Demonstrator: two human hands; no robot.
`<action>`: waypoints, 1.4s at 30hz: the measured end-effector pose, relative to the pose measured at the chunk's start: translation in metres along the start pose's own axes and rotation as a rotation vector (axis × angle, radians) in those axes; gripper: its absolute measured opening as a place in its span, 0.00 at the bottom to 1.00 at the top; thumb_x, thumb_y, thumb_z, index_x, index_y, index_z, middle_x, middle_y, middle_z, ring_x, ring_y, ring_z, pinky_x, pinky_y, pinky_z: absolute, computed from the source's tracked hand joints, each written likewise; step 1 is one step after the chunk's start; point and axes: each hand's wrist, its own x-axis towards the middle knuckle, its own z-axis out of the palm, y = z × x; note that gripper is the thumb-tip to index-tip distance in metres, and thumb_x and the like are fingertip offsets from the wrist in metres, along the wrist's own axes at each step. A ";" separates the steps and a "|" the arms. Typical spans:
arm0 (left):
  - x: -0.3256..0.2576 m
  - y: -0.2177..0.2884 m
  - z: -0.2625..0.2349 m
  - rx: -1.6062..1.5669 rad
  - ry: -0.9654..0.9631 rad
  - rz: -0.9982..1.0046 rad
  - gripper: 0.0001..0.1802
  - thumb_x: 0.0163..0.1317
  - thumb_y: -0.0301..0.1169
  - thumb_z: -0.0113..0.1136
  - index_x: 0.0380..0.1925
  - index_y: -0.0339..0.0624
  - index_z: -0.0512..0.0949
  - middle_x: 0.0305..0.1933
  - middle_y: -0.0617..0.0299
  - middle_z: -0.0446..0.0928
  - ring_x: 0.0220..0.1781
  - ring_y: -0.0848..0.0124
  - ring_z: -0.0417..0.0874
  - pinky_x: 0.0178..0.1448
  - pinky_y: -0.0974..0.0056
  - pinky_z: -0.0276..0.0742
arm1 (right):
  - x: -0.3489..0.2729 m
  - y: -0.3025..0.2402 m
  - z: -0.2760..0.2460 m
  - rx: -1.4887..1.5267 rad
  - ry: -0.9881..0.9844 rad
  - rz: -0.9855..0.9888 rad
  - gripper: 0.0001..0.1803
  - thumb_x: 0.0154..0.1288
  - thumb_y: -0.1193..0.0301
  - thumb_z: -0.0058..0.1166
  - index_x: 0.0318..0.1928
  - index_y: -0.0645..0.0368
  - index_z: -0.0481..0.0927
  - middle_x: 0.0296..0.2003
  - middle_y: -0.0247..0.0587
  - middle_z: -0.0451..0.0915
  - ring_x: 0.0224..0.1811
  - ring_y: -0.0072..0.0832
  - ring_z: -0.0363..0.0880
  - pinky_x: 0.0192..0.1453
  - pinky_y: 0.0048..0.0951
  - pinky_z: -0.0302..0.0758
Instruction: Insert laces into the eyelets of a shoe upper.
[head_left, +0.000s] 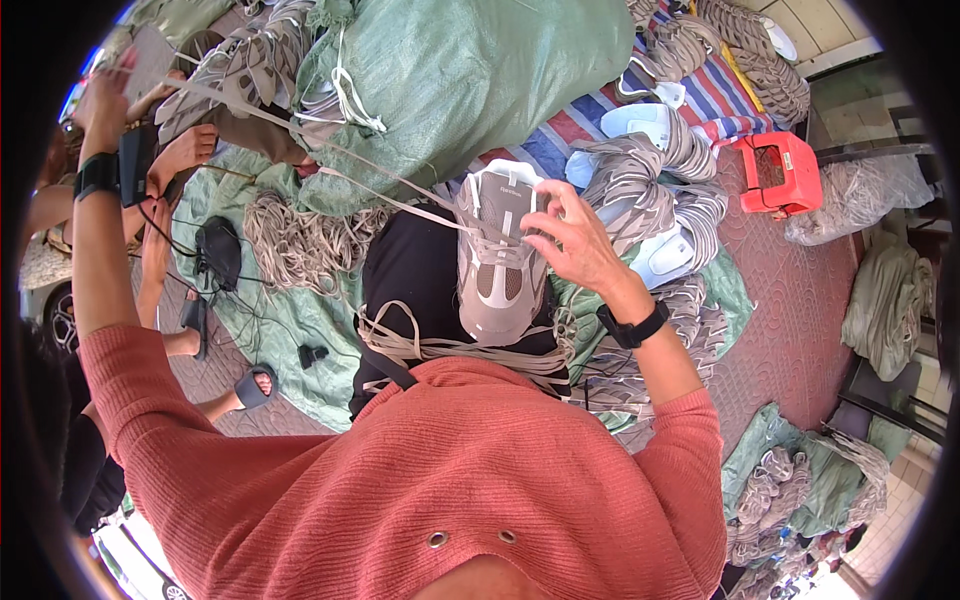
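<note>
A grey-beige shoe upper point(497, 295) with a pale lining rests on my dark lap, its toe toward me. Pale flat shoelaces point(400, 182) run from its eyelets up and to the left. At the far left my raised left hand point(103, 95) is blurred by motion, with a stretched lace leading up to it; its fingers seem closed on that lace. My right hand point(578, 240) is at the right edge of the upper, thumb and fingers curved and apart. More loose laces point(450, 347) lie across my lap.
A big green sack point(490, 75) stands ahead. Bundled shoe uppers point(640, 190) lie to the right, beside a red plastic stool point(782, 172). At left are a heap of laces point(305, 240), a black device point(218, 250) with cables, and another person's hand point(185, 155) and feet.
</note>
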 end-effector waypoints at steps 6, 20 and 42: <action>-0.076 -0.006 0.015 -0.104 -0.500 -0.199 0.10 0.69 0.29 0.41 0.36 0.32 0.68 0.32 0.55 0.75 0.26 0.72 0.71 0.30 0.68 0.72 | 0.012 -0.009 0.009 -0.069 -0.124 -0.222 0.09 0.51 0.71 0.62 0.34 0.58 0.79 0.37 0.34 0.72 0.37 0.30 0.73 0.42 0.31 0.69; -0.365 -0.095 0.084 0.578 -1.497 0.740 0.14 0.51 0.28 0.62 0.40 0.45 0.75 0.40 0.57 0.72 0.47 0.56 0.72 0.53 0.56 0.69 | 0.001 -0.014 0.028 -0.126 0.329 -0.101 0.07 0.49 0.80 0.58 0.31 0.58 0.75 0.26 0.38 0.72 0.27 0.35 0.75 0.31 0.29 0.72; -0.338 -0.093 0.131 1.188 -1.547 1.020 0.13 0.50 0.21 0.52 0.38 0.35 0.66 0.37 0.48 0.71 0.35 0.57 0.80 0.37 0.58 0.77 | -0.025 -0.002 0.061 0.282 0.298 0.068 0.07 0.49 0.80 0.54 0.30 0.60 0.71 0.24 0.39 0.72 0.25 0.35 0.74 0.30 0.31 0.72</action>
